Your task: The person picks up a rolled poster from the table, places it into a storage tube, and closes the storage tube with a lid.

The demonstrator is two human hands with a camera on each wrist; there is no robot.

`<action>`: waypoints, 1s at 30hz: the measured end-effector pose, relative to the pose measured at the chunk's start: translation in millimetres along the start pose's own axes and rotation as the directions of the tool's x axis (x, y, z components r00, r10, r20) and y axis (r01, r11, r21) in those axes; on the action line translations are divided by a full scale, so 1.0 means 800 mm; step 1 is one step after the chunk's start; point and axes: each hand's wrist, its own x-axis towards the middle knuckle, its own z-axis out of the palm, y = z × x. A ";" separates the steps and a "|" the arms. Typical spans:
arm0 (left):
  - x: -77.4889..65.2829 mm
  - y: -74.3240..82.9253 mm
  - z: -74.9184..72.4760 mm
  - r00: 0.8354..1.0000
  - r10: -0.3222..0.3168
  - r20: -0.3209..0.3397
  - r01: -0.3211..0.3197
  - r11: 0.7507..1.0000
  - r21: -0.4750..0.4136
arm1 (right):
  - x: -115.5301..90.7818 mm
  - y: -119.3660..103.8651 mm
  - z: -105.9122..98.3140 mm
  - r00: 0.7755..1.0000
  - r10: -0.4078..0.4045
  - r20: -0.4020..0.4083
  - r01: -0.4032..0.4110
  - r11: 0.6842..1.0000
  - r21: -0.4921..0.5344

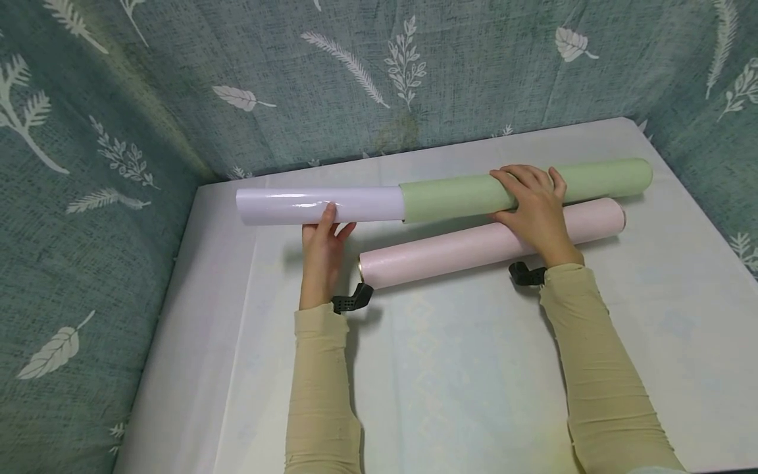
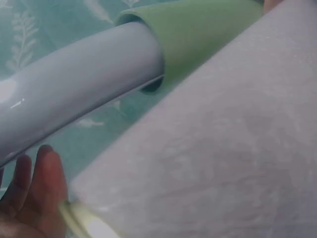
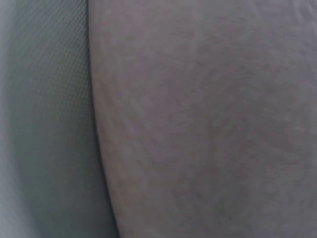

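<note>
My left hand (image 1: 322, 253) holds a glossy white roll (image 1: 284, 205), thumb on top and fingers beneath it. The white roll's right end sits inside the open mouth of a light green tube (image 1: 450, 196); the left wrist view shows a gap between roll (image 2: 84, 74) and tube rim (image 2: 157, 47). My right hand (image 1: 535, 210) grips the green tube from above, fingers over its far side and thumb on the near side. A pale pink roll (image 1: 438, 257) lies just in front, passing under my right hand. The right wrist view is mostly filled by a blurred pinkish surface (image 3: 208, 119).
Everything is on a table with a white cover (image 1: 450, 368). Green cloth with a leaf pattern (image 1: 349, 118) hangs behind the table and along its sides. A black wrist camera (image 1: 353, 299) at my left wrist is close to the pink roll's left end.
</note>
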 end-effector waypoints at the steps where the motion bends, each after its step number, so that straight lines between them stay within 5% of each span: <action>1: 0.000 0.001 -0.001 1.000 0.011 -0.008 -0.011 1.000 -0.011 | 0.000 0.000 0.000 1.000 0.000 0.000 0.000 1.000 0.000; 8: 0.001 0.006 -0.012 0.998 0.022 0.053 -0.021 1.000 -0.018 | 0.000 0.000 0.000 1.000 0.004 0.008 -0.004 1.000 0.003; 17: 0.001 0.014 -0.021 0.999 -0.033 0.035 0.035 0.996 -0.078 | 0.000 0.000 0.001 1.000 0.001 0.004 -0.001 1.000 0.003; 23: 0.000 0.022 -0.021 0.998 -0.025 -0.049 0.023 0.999 -0.040 | 0.001 -0.001 0.000 1.000 0.004 0.007 -0.004 1.000 0.001; 30: 0.001 0.024 -0.023 0.975 0.113 -0.191 -0.128 0.990 -0.065 | 0.000 -0.001 -0.001 1.000 0.014 0.021 -0.014 1.000 0.001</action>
